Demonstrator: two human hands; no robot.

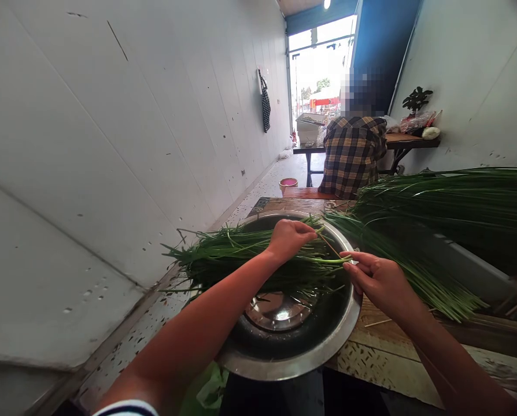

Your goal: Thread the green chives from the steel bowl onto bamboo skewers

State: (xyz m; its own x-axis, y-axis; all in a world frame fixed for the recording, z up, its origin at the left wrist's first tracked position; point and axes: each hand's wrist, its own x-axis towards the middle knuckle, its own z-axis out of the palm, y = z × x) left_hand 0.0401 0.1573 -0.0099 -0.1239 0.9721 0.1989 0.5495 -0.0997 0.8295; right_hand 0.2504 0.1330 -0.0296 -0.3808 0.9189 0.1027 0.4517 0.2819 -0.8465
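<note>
Over a wide steel basin (pixel 284 370), both of my hands are pinched closed. Between the fingertips of my right hand (pixel 377 277), at the basin's right rim, is the pale end of a garlic chive (pixel 328 262). A thin brownish strand (pixel 328 245) stretches from there to my left hand (pixel 290 238), whose thumb and fingers are closed on it. Beneath my left hand, a heap of garlic chives (pixel 224 248) lies across the basin and hangs over its left edge. The bare bottom of the basin shows in front of the heap.
A large pile of garlic chives (pixel 449 199) lies to the right, partly over a grey container (pixel 471 257). The basin stands on a wooden table (pixel 380 352). Ahead, a person in a plaid shirt (pixel 354 153) sits at another table. A white wall (pixel 111 144) runs along the left.
</note>
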